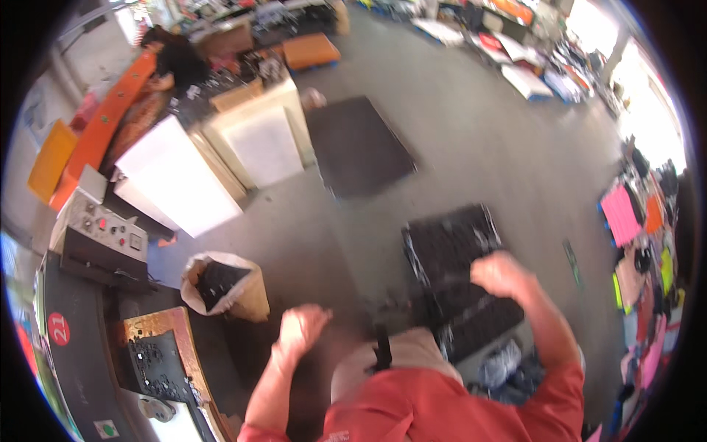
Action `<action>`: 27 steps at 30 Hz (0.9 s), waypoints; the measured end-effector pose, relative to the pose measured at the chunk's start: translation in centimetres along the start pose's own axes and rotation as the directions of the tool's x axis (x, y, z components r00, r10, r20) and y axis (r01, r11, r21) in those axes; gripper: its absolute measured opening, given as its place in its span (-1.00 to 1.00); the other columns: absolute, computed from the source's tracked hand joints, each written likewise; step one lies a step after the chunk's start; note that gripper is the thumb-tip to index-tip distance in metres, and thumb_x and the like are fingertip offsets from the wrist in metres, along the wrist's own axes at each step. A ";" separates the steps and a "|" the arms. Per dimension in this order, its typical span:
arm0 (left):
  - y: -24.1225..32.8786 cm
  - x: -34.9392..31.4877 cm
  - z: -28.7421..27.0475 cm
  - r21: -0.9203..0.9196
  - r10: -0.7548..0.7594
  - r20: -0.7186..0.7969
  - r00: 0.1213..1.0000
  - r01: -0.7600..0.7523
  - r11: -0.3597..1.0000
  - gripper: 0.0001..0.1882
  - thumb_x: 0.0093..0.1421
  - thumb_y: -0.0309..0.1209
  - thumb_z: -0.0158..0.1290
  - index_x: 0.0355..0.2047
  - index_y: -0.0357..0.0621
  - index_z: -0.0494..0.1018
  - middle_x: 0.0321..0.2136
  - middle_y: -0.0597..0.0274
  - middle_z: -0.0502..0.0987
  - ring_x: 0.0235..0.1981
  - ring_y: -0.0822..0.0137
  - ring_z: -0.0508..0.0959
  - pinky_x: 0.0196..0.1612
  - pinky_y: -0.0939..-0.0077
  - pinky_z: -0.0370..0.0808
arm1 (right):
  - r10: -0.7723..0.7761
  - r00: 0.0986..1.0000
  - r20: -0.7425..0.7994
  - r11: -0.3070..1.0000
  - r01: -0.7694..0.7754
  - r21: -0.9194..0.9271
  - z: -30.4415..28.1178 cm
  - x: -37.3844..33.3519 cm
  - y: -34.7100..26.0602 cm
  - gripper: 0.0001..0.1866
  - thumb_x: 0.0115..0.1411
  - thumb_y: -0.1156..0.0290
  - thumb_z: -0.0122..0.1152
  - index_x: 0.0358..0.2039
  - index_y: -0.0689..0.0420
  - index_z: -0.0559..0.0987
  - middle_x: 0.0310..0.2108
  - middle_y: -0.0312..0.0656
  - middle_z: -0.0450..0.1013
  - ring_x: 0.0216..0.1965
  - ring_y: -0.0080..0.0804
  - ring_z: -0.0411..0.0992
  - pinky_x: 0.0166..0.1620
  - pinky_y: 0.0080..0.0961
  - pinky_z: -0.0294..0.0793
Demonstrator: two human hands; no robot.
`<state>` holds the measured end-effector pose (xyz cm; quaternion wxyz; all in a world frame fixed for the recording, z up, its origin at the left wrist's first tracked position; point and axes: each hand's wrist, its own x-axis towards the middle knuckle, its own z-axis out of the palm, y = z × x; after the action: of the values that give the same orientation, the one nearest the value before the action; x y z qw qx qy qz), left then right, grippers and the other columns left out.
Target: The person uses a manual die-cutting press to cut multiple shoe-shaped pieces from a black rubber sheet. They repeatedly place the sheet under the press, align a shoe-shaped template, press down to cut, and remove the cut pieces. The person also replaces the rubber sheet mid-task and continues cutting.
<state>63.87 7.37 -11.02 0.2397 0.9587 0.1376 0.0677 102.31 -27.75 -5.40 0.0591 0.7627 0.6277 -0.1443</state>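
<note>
My left hand (303,329) is raised in front of me, its fingers curled in. Anything inside it is hidden, and a dark blur lies beside it. Off to the right, my right hand (501,274) is closed too, in front of a stack of black sheets wrapped in clear film (451,239) on the floor; what it may hold cannot be made out. Nearest to my left hand stands an open pale sack (254,296) with dark material (219,283) in it.
At left is a machine with a control panel (107,230) and a tray of small black pieces (158,361). White panels (180,177) stand beyond, near a seated person (180,62). A dark flat pallet (361,144) lies ahead. Colourful piles (622,214) line the right.
</note>
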 end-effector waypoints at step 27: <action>22.4 7.8 -12.4 0.330 0.238 0.341 0.909 -0.353 0.876 -0.79 0.11 -0.44 0.44 -0.38 -0.12 0.58 -0.41 0.23 0.59 -0.50 0.07 0.64 -0.45 0.25 0.58 | -0.234 0.943 -0.235 0.859 0.314 0.405 5.0 8.0 1.4 -0.19 0.05 0.44 0.47 0.38 0.00 0.47 0.34 -0.01 0.39 0.35 0.05 0.35 0.33 0.00 0.42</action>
<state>74.05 -3.83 11.03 0.0514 0.9958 -0.0383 -0.0657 104.31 -21.87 -12.67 -0.1908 0.6689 0.6841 -0.2194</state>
